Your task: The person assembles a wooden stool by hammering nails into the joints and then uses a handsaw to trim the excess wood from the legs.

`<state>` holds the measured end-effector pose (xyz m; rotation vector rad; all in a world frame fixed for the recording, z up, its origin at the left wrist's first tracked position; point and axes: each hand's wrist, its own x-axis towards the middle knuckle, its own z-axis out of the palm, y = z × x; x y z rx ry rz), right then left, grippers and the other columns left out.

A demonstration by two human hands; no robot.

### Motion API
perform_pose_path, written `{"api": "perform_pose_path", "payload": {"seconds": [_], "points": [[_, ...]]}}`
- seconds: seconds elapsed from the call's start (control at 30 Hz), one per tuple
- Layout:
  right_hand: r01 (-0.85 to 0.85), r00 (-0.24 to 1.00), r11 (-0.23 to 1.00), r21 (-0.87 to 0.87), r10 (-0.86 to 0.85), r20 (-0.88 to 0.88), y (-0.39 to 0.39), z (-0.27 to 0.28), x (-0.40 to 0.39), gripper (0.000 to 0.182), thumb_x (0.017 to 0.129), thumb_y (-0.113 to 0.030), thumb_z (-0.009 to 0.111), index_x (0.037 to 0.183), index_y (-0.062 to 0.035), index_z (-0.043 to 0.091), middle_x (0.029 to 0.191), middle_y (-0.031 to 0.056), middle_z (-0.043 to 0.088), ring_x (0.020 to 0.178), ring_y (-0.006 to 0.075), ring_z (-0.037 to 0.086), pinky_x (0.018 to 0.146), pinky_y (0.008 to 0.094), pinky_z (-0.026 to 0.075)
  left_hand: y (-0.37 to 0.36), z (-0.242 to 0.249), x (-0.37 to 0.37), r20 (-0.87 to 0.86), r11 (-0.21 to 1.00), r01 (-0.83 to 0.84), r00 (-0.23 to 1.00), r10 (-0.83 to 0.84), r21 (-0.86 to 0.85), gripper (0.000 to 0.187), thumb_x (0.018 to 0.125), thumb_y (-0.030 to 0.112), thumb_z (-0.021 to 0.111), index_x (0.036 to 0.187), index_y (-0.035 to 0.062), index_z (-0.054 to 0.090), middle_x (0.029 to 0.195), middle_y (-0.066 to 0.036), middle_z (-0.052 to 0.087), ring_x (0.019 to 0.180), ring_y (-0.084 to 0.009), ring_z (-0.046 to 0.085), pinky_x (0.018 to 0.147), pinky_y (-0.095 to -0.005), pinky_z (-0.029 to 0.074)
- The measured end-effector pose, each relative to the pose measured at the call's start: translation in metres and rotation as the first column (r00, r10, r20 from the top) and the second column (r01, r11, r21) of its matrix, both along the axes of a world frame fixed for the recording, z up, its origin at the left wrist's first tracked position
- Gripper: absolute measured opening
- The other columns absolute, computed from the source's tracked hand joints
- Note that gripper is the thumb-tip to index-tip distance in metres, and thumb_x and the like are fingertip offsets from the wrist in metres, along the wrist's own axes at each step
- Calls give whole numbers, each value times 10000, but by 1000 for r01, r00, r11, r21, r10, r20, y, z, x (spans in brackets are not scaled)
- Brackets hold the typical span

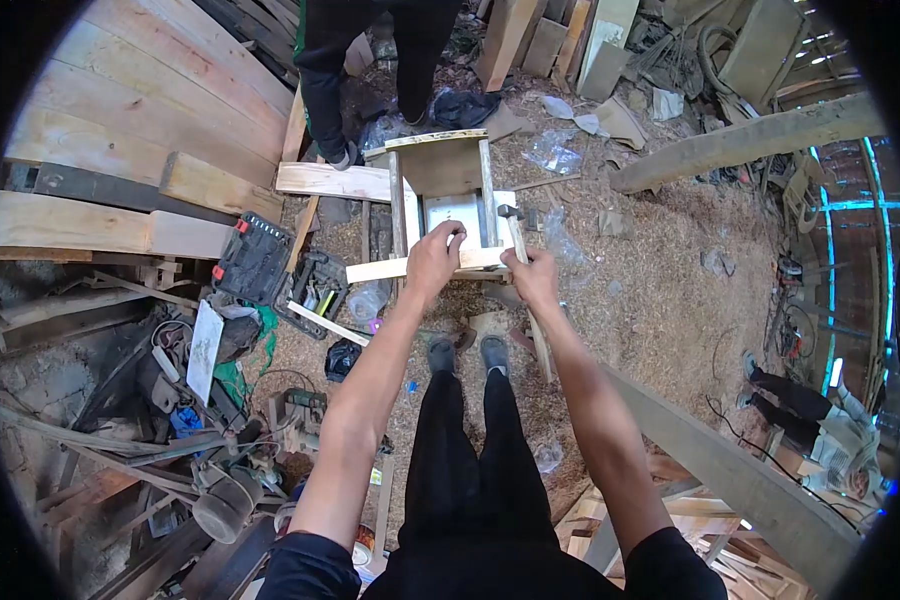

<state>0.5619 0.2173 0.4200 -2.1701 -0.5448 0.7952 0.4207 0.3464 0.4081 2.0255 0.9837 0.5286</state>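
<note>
A small wooden frame (397, 205) with two upright sides and a curved top edge stands in front of me. Across its near end lies a pale wooden strip (378, 270). My left hand (433, 262) rests on this strip, its thumb and fingers pinched together; whatever they may hold is too small to make out. Just to the right, my right hand (533, 274) is closed around the wooden handle of a hammer (510, 213), with the dark head pointing away from me, beside the frame's right side.
An open black tool case (260, 258) lies to the left, near stacked boards (80, 225). Another person's legs (330, 80) are beyond the frame. A long beam (730, 465) crosses at lower right; another person (810, 410) is at far right. Shavings cover the floor (660, 290).
</note>
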Motion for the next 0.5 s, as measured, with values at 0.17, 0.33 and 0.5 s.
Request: {"api": "perform_pose_path", "payload": {"seconds": [0.17,0.33,0.5], "points": [[47,998,999,-25,-48,-38,3,9,-3,275,771,-280,711,914,-48,737,755,188,690,744,294,683,709,384,506,2,0,1,69,999,29,997,-32,43,125,888,143,607,972,56,639,923,-147,675,842,-377,641,724,-440,498],[34,999,999,-11,-34,26,1,10,-5,275,758,-280,714,901,-47,741,755,188,690,733,303,681,706,385,509,1,7,-2,123,998,31,992,-38,60,125,868,126,634,940,25,648,918,-132,677,812,-337,635,739,-389,496],[56,998,996,70,-57,7,1,-4,-5,253,770,-255,720,897,-37,743,642,96,629,585,199,586,573,338,442,-4,7,13,281,996,80,956,-89,43,143,807,91,696,923,9,688,893,-119,684,787,-283,623,746,-372,488]]}}
